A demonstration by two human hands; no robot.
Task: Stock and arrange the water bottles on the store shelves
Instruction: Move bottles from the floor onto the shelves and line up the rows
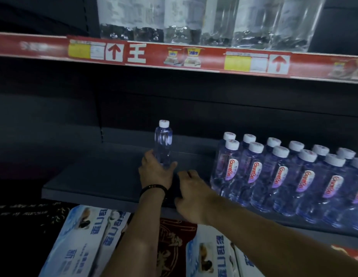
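A single clear water bottle (163, 143) with a white cap stands upright on the dark grey shelf (90, 176), left of the middle. My left hand (156, 172), with a dark bracelet at the wrist, grips its lower part, thumb on the right side and fingers on the left. My right hand (192, 193) rests on the shelf just right of it, fingers bent, with nothing visible in it. To the right stand rows of matching bottles (282, 176) with white caps and pink labels, several across and two deep.
The shelf above has a red price strip (174, 54) and large clear water bottles (204, 21) on it. Below the shelf edge lie blue-and-white cartons (84, 242) and a red box (174, 242). The shelf's left part is bare.
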